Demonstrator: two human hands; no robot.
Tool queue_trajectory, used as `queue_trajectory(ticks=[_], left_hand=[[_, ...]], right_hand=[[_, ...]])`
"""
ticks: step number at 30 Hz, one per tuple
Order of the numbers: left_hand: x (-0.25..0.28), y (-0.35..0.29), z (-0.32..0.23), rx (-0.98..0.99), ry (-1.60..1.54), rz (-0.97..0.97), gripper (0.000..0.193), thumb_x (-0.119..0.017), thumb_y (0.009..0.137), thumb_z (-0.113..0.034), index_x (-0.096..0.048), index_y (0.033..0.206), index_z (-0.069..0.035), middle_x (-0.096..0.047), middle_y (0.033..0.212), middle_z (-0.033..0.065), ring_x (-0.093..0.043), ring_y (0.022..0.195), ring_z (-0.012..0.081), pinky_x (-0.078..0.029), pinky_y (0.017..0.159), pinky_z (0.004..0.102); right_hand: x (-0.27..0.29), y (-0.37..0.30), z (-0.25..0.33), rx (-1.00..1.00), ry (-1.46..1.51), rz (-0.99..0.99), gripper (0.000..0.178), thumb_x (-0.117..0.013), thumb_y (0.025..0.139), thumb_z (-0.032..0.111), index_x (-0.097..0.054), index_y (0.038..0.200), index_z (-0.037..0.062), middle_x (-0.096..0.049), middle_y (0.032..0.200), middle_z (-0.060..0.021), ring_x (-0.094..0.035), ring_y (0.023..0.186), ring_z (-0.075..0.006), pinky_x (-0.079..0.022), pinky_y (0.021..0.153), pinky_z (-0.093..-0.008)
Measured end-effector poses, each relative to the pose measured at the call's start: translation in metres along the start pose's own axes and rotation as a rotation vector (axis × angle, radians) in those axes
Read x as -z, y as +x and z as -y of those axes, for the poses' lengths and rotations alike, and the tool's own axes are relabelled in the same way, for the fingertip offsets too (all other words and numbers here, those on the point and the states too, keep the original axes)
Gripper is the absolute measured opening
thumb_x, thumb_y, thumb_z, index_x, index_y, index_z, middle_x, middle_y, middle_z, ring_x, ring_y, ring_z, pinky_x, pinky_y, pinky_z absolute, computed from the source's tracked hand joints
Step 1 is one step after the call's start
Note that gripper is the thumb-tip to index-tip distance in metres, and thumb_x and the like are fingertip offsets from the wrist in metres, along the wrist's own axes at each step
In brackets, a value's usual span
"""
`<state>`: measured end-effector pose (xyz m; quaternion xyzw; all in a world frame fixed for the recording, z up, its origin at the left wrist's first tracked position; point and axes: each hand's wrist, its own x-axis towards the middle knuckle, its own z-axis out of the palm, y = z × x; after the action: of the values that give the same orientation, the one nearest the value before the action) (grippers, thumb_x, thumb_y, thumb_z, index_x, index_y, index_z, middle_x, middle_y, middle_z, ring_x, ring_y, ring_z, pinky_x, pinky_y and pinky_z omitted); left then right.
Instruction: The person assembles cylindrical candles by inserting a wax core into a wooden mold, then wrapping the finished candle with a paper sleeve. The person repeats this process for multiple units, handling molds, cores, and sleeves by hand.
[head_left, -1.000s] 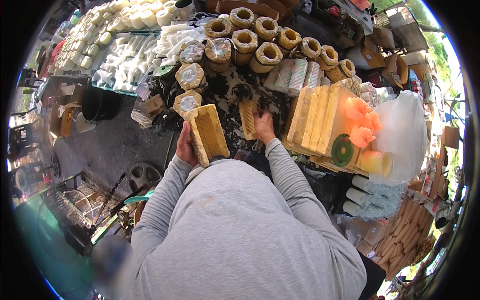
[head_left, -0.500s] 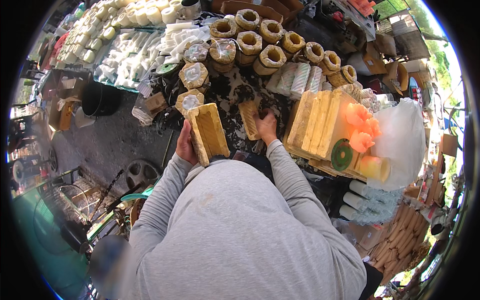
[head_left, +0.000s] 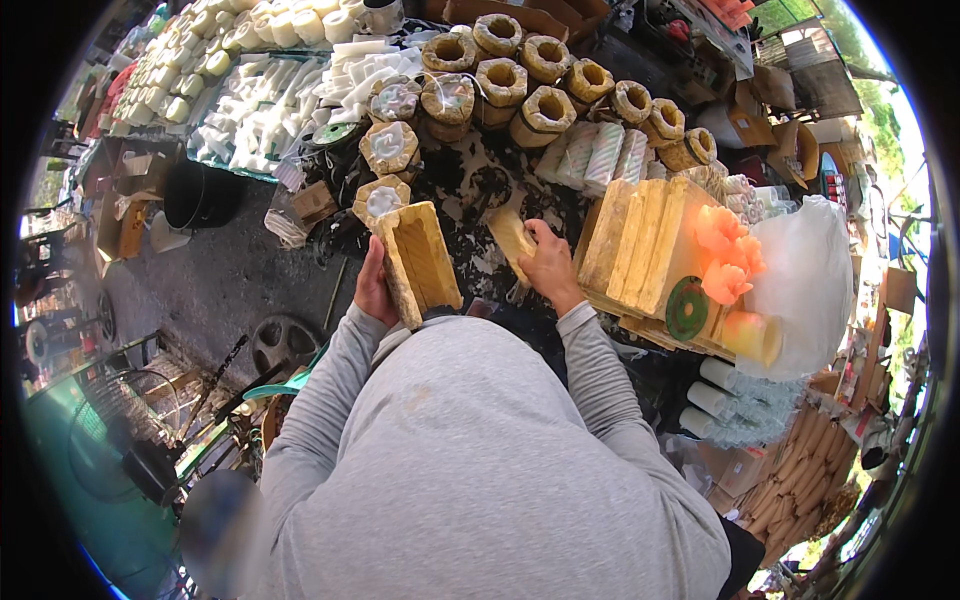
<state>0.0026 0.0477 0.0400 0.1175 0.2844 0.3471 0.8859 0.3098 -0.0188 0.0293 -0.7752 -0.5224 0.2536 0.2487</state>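
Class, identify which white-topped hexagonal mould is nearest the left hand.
The lowest white-topped mould, just above the left hand in the picture; the other white-topped moulds sit farther up.

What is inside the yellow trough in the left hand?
Slanting ridges show inside the yellow trough; no separate object is visible. The left hand grips its side; the trough's underside faces away, hidden.

The grey top [head_left: 480,470] (faintly stained) has long sleeves [head_left: 312,405].

Orange flower-shaped pieces [head_left: 728,250] sit near a green disc [head_left: 686,308] and translucent plastic [head_left: 805,290].
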Motion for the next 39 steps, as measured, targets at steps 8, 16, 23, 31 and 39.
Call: queue_trajectory(ticks=[8,16,23,31,39], left_hand=[[-0.005,0.008,0.004,-0.037,-0.013,0.0,0.079,-0.058,0.102,-0.07,-0.05,0.157,-0.013,-0.063,0.148,0.0111,-0.062,0.134,0.0312,-0.049,0.115,0.0535],[-0.006,0.007,0.0,-0.06,-0.05,0.057,0.078,-0.058,0.102,-0.069,-0.05,0.156,-0.013,-0.063,0.147,0.0116,-0.063,0.132,0.0318,-0.051,0.113,0.0529],[-0.014,0.005,-0.006,-0.094,-0.051,0.111,0.074,-0.055,0.105,-0.065,-0.048,0.158,-0.014,-0.062,0.15,0.0116,-0.063,0.134,0.0326,-0.05,0.113,0.0542],[-0.017,-0.002,-0.004,-0.104,-0.053,0.119,0.074,-0.057,0.105,-0.064,-0.048,0.158,-0.013,-0.062,0.148,0.0128,-0.062,0.134,0.0337,-0.05,0.114,0.0556],[-0.017,-0.006,-0.001,-0.103,0.0,0.03,0.074,-0.059,0.104,-0.064,-0.05,0.156,-0.012,-0.065,0.144,0.013,-0.065,0.13,0.0324,-0.052,0.111,0.0548]], right_hand=[[0.039,-0.01,0.03,0.01,0.066,-0.079,0.028,-0.069,0.087,0.012,-0.074,0.112,0.0026,-0.079,0.105,-0.0178,-0.076,0.097,-0.0363,-0.058,0.088,-0.0422],[0.102,-0.018,0.053,-0.103,1.489,0.222,0.046,-0.063,0.099,0.003,-0.054,0.144,0.0,-0.058,0.149,-0.0208,-0.07,0.119,-0.0325,-0.07,0.081,-0.046],[0.104,-0.016,0.069,0.188,1.666,0.346,0.098,-0.095,0.065,0.006,-0.049,0.152,0.0015,-0.043,0.164,-0.0224,-0.056,0.142,-0.0361,-0.065,0.099,-0.0463],[0.079,0.007,0.067,0.319,2.273,0.569,0.094,-0.064,0.097,0.07,-0.047,0.152,-0.0042,-0.059,0.147,-0.0259,-0.054,0.143,-0.039,-0.052,0.116,-0.0533],[0.066,-0.005,0.087,-0.346,2.036,0.413,0.086,-0.056,0.097,0.079,-0.056,0.136,0.0029,-0.065,0.114,-0.0191,-0.064,0.117,-0.0406,-0.048,0.104,-0.0761]])
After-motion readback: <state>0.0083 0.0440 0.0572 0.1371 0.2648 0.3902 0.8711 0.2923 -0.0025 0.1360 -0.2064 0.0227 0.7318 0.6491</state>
